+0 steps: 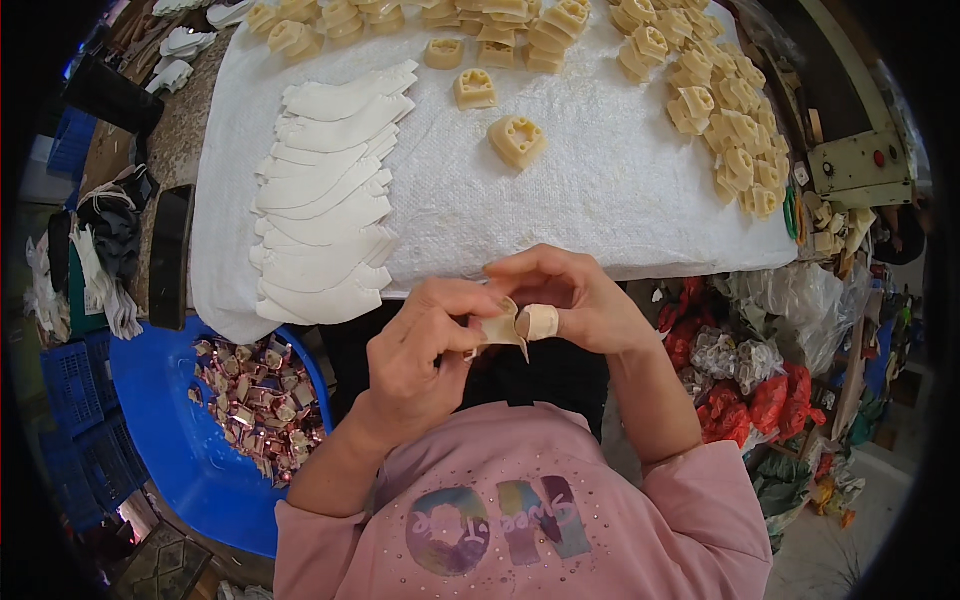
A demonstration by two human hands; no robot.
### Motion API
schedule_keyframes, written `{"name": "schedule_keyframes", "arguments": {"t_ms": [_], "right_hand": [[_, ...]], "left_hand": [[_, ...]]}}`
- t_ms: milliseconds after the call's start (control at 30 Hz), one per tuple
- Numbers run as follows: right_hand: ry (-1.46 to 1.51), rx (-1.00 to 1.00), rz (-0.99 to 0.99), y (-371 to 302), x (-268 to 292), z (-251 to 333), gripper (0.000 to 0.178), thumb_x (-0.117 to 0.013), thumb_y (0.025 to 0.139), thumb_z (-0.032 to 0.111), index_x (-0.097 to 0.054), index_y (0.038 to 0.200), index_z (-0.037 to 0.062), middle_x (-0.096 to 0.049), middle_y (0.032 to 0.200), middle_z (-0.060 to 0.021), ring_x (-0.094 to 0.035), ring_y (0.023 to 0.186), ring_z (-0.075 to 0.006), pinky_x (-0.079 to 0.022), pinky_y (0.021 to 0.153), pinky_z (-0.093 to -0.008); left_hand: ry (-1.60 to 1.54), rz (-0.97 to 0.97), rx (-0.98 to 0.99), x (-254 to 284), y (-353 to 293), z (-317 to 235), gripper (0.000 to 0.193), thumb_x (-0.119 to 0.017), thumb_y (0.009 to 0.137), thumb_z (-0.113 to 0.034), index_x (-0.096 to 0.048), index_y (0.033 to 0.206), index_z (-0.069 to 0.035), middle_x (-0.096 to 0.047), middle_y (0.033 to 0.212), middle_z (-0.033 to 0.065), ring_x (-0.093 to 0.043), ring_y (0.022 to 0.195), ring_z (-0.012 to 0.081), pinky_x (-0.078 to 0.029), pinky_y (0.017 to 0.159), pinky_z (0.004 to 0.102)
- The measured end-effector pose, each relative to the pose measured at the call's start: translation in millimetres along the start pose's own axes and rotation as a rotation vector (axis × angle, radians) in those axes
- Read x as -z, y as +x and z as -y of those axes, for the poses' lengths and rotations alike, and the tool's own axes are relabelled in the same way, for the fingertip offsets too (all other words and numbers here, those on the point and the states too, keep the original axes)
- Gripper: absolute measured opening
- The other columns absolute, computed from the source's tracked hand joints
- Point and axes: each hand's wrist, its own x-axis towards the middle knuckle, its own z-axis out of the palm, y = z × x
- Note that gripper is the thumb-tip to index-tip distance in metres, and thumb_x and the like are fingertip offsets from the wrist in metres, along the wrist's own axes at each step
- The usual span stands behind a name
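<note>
Both hands meet in front of my body, just off the table's near edge. My left hand (425, 335) is closed, pinching a thin, cream-coloured curved piece (513, 328) between thumb and fingers. My right hand (580, 300) curls around the other side of that piece, its thumb wrapped in beige tape (538, 322); the fingers partly hide the grip. Beyond the hands, overlapping white curved flat pieces (325, 200) lie in a column on the left of the table. One beige hollow block (518, 142) sits apart near the middle, with others behind it.
White woven sheeting (520, 225) covers the table. Many beige blocks (735, 130) crowd its right and far edges. A blue tub (180, 440) at lower left holds shiny pinkish pieces (262, 405). A dark phone-like slab (172, 258) lies left; red plastic bags (770, 400) heap at right.
</note>
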Motion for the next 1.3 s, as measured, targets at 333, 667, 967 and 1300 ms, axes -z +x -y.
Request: {"name": "schedule_keyframes", "arguments": {"t_ms": [333,667,967,1300], "right_hand": [[-0.072,-0.022,0.06,6.8,-1.9,-1.3,0.045,-0.073,0.076,0.008,-0.053,0.116,-0.0009,-0.063,0.101,-0.0108,-0.062,0.09,-0.016,-0.05,0.084,-0.0302],[-0.358,0.48,-0.052,8.1,-14.6,-12.8,0.023,-0.06,0.084,0.008,-0.058,0.107,0.0076,-0.057,0.102,-0.0078,-0.049,0.101,-0.0228,-0.04,0.087,-0.0335],[-0.363,0.459,-0.162,9.2,-25.5,-8.9,0.013,-0.06,0.078,0.005,-0.054,0.089,0.0082,-0.052,0.093,-0.0059,-0.044,0.09,-0.024,-0.034,0.083,-0.0342],[-0.293,0.531,-0.032,-0.3,-14.0,-9.5,0.018,-0.065,0.08,0.013,-0.059,0.096,0.0065,-0.054,0.097,-0.0061,-0.048,0.094,-0.0204,-0.036,0.086,-0.0326]], "left_hand": [[0.181,0.097,-0.021,3.3,0.9,4.0,0.018,-0.061,0.07,0.013,-0.049,0.076,0.002,-0.06,0.093,0.0173,-0.06,0.076,0.0257,-0.049,0.062,0.0294],[-0.37,-0.246,0.45,-8.1,1.4,-6.8,0.013,-0.063,0.085,-0.002,-0.057,0.095,0.004,-0.062,0.099,0.013,-0.06,0.091,0.0141,-0.049,0.08,0.0262],[-0.363,-0.228,0.471,-8.2,2.6,-4.6,0.009,-0.065,0.083,-0.002,-0.059,0.088,0.003,-0.064,0.096,0.0121,-0.061,0.084,0.0119,-0.051,0.074,0.0248],[0.22,-0.089,0.117,3.2,7.7,-4.0,0.015,-0.07,0.081,-0.016,-0.063,0.082,-0.003,-0.05,0.109,0.0125,-0.048,0.094,0.0184,-0.04,0.078,0.0305]]}}
